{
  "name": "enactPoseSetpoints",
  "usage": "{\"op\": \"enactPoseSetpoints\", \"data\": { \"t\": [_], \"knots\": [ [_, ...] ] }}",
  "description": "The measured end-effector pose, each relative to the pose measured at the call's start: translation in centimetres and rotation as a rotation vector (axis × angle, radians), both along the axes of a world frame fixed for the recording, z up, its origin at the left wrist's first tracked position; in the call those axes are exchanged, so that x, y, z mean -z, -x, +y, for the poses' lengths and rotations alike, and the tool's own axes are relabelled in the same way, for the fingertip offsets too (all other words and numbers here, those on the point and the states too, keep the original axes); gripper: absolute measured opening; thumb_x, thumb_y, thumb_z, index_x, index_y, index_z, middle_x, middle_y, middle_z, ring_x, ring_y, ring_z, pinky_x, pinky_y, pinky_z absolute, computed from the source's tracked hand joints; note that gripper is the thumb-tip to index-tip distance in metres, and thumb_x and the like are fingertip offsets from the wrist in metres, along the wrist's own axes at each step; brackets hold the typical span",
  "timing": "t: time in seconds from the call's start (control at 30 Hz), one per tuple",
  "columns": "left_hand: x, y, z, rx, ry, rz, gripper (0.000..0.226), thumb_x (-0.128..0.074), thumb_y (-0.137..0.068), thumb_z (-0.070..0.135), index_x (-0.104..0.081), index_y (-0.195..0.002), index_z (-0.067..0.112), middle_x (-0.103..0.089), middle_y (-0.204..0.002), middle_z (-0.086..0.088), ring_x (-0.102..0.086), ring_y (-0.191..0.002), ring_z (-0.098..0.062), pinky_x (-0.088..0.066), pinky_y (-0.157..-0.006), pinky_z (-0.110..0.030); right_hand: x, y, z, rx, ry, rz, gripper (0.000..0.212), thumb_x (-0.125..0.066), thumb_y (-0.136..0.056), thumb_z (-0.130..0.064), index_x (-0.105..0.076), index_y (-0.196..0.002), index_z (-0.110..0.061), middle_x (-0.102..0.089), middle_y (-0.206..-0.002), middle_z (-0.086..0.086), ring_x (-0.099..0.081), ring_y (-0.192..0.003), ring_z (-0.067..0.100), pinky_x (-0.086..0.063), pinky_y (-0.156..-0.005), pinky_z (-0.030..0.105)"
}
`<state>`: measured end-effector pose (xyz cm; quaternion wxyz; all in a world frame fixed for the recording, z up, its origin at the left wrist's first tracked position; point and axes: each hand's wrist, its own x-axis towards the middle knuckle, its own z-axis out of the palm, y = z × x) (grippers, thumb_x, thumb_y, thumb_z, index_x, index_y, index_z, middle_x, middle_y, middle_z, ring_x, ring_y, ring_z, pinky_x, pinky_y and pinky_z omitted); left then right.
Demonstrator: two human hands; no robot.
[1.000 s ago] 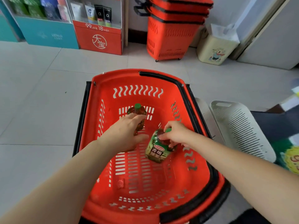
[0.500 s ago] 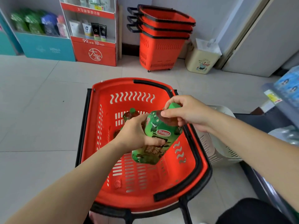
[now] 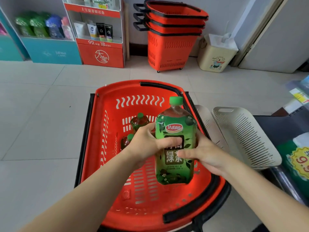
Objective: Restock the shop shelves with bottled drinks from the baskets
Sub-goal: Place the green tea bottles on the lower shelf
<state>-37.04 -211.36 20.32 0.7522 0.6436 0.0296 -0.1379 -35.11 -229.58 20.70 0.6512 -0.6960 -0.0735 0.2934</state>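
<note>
A large green tea bottle (image 3: 175, 166) with a green cap is upright above the red shopping basket (image 3: 103, 131). My left hand (image 3: 147, 144) grips its middle from the left, thumb across the label. My right hand (image 3: 205, 154) holds it from the right, thumb on the label. Two smaller bottles with green caps remain in the basket: one (image 3: 139, 122) near the far wall, another (image 3: 127, 141) partly hidden behind my left hand.
A stack of red baskets (image 3: 172, 41) stands against the far wall, beside a cream bin (image 3: 215, 56). White plastic trays (image 3: 242, 134) lie right of the basket. Product shelves (image 3: 98, 36) line the back left; a shelf edge (image 3: 297, 96) with goods is at right.
The green tea bottle rose out of the basket and turned upright. My right hand moved from its cap down to its side; my left hand kept its grip.
</note>
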Motion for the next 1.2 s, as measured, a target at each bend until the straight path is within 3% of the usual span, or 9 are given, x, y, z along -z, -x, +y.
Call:
{"op": "enactPoseSetpoints", "data": {
  "t": [0.13, 0.37, 0.5, 0.63, 0.7, 0.8, 0.9, 1.03, 1.2],
  "knots": [
    [0.4, -0.6, -0.1, 0.037, -0.004, 0.026, 0.049, -0.082, -0.059, 0.017, -0.066, -0.104, 0.009, -0.073, -0.099, -0.009, -0.070, -0.093, -0.026, -0.057, -0.080, -0.041, 0.8, -0.1, 0.1, 0.047, -0.006, -0.060, 0.068, -0.080, -0.052, -0.003, -0.057, -0.111, -0.029, -0.071, -0.107, 0.001, -0.067, -0.101, 0.020, -0.055, -0.085, 0.037],
    [2.0, -1.5, -0.1, 0.129, -0.073, 0.065, 0.058, -0.083, -0.066, 0.022, -0.059, -0.118, 0.014, -0.069, -0.112, -0.007, -0.065, -0.106, -0.024, -0.051, -0.093, -0.044, 2.5, -1.2, 0.0, 0.109, 0.029, -0.038, 0.075, -0.082, -0.044, -0.001, -0.059, -0.113, -0.021, -0.071, -0.104, 0.004, -0.068, -0.096, 0.020, -0.056, -0.082, 0.037],
    [2.2, -1.8, 0.6, 0.128, -0.161, 0.100, 0.075, -0.081, -0.061, 0.049, -0.053, -0.127, 0.027, -0.067, -0.117, 0.001, -0.061, -0.112, -0.020, -0.048, -0.098, -0.046, 3.8, -1.6, -0.2, 0.154, 0.043, 0.001, 0.076, -0.085, -0.044, 0.004, -0.060, -0.113, -0.018, -0.071, -0.103, 0.005, -0.069, -0.095, 0.020, -0.055, -0.087, 0.042],
    [1.8, -1.7, 1.2, 0.114, -0.195, 0.073, 0.045, -0.069, -0.076, 0.051, -0.061, -0.115, 0.032, -0.069, -0.105, -0.002, -0.064, -0.106, -0.023, -0.050, -0.092, -0.051, 4.8, -2.1, -0.6, 0.237, 0.059, 0.059, 0.084, -0.088, -0.034, -0.012, -0.059, -0.113, -0.019, -0.072, -0.102, 0.004, -0.069, -0.095, 0.020, -0.053, -0.090, 0.046],
    [1.8, -1.6, 1.1, 0.117, -0.242, 0.075, 0.046, -0.067, -0.074, 0.051, -0.062, -0.114, 0.031, -0.069, -0.105, -0.002, -0.064, -0.105, -0.024, -0.049, -0.093, -0.053, 4.8, -2.3, -0.8, 0.264, 0.056, 0.059, 0.088, -0.089, -0.028, -0.017, -0.059, -0.111, -0.019, -0.072, -0.100, 0.004, -0.069, -0.093, 0.020, -0.054, -0.088, 0.045],
    [1.9, -1.6, 0.6, 0.119, -0.285, 0.037, 0.051, -0.064, -0.071, 0.046, -0.059, -0.119, 0.029, -0.070, -0.099, 0.004, -0.066, -0.100, -0.013, -0.054, -0.091, -0.041, 4.4, -2.3, -1.1, 0.288, 0.032, 0.040, 0.087, -0.088, -0.026, -0.015, -0.060, -0.109, -0.017, -0.073, -0.098, 0.004, -0.070, -0.091, 0.020, -0.055, -0.085, 0.043],
    [1.5, -1.4, -0.2, 0.104, -0.294, -0.034, 0.047, -0.064, -0.074, 0.040, -0.059, -0.119, 0.028, -0.067, -0.104, -0.002, -0.066, -0.098, -0.013, -0.056, -0.081, -0.028, 3.5, -2.0, -1.5, 0.288, 0.006, 0.030, 0.088, -0.088, -0.028, -0.015, -0.060, -0.111, -0.015, -0.073, -0.099, 0.006, -0.070, -0.092, 0.021, -0.054, -0.085, 0.042],
    [0.2, -0.5, -2.2, 0.030, -0.328, -0.127, 0.055, -0.066, -0.071, 0.043, -0.058, -0.123, 0.027, -0.065, -0.103, 0.000, -0.067, -0.096, -0.017, -0.056, -0.076, -0.029, 1.4, -0.9, -2.8, 0.328, -0.049, -0.010, 0.089, -0.088, -0.029, -0.015, -0.059, -0.114, -0.012, -0.072, -0.102, 0.009, -0.069, -0.094, 0.026, -0.055, -0.085, 0.045],
    [-2.6, 1.0, -7.0, -0.004, -0.308, -0.302, 0.049, -0.066, -0.076, 0.031, -0.059, -0.124, 0.023, -0.067, -0.103, 0.002, -0.067, -0.084, 0.000, -0.051, -0.063, -0.012, -2.3, 2.4, -6.4, 0.452, -0.082, -0.072, 0.072, -0.082, -0.040, -0.002, -0.060, -0.108, -0.012, -0.073, -0.097, 0.008, -0.070, -0.089, 0.025, -0.057, -0.080, 0.043]
  ]
}}
